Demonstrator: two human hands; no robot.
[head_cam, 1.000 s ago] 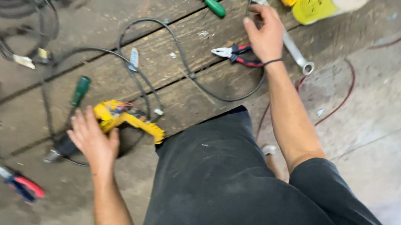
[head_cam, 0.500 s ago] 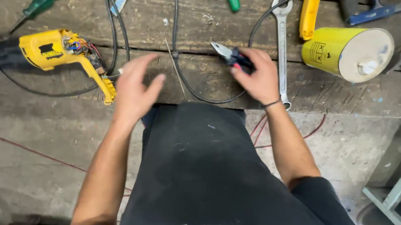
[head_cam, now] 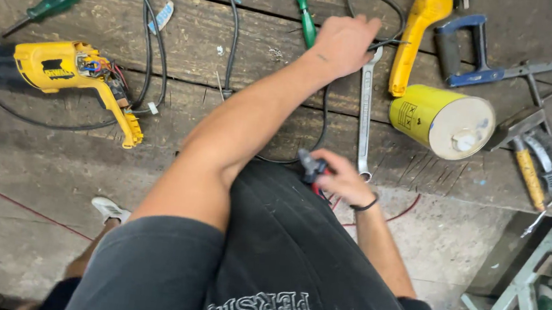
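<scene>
Our left hand point(head_cam: 344, 40) is stretched forward across the wooden workbench point(head_cam: 247, 36), fingers curled downward and loosely closed over the black cable point(head_cam: 233, 27) where it runs past the top of the wrench; whether the fingers actually pinch the cable we cannot tell, since the back of the hand hides them. Our right hand point(head_cam: 345, 179) sits close to the body at the near edge of the bench, closed around the pliers point(head_cam: 311, 167), whose dark jaws poke out to the left of the fist and whose red handle shows just below it. A black band circles that wrist.

Between the two hands lies a long silver wrench point(head_cam: 364, 113), lengthwise, its lower end just beside the right hand. A green-handled screwdriver point(head_cam: 306, 16) lies just left of the left hand. To the right sits a yellow can point(head_cam: 440, 119) on its side, with a yellow tool handle point(head_cam: 420, 33) above it and a blue-handled saw point(head_cam: 468, 52) beyond. Far left, well apart from both hands, the yellow drill point(head_cam: 69, 72) lies with its casing open and coloured wires showing, the cable looping round it, and a second green screwdriver point(head_cam: 45, 6) above.
</scene>
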